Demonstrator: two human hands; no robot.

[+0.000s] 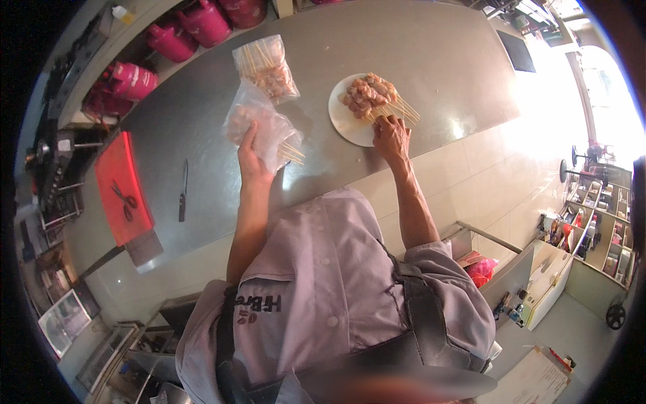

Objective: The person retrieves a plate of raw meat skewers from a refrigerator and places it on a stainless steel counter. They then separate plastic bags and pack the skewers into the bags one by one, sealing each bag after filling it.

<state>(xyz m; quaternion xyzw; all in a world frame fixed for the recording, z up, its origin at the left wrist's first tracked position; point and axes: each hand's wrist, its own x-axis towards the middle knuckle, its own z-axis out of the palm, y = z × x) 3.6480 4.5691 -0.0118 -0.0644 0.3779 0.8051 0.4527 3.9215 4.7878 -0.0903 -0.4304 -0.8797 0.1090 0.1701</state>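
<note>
My left hand (254, 157) grips a clear plastic bag (262, 118) with raw meat skewers inside, their bare sticks poking out at its lower right. Raw meat skewers (371, 96) lie heaped on a round white plate (343, 124), with their sticks pointing to the lower right. My right hand (392, 136) is at the plate's lower right edge, its fingers bent over the sticks; whether they grip any is hidden. Just beyond the held bag, a second clear bag of meat skewers (267, 68) lies flat on the steel table (313, 60).
A kitchen knife (183, 189) lies left on the table. Scissors (125, 203) rest on a red cutting board (118, 187) farther left. Pink gas cylinders (204, 25) stand beyond the table's far left edge. A dark flat slab (516, 50) lies near the far right corner.
</note>
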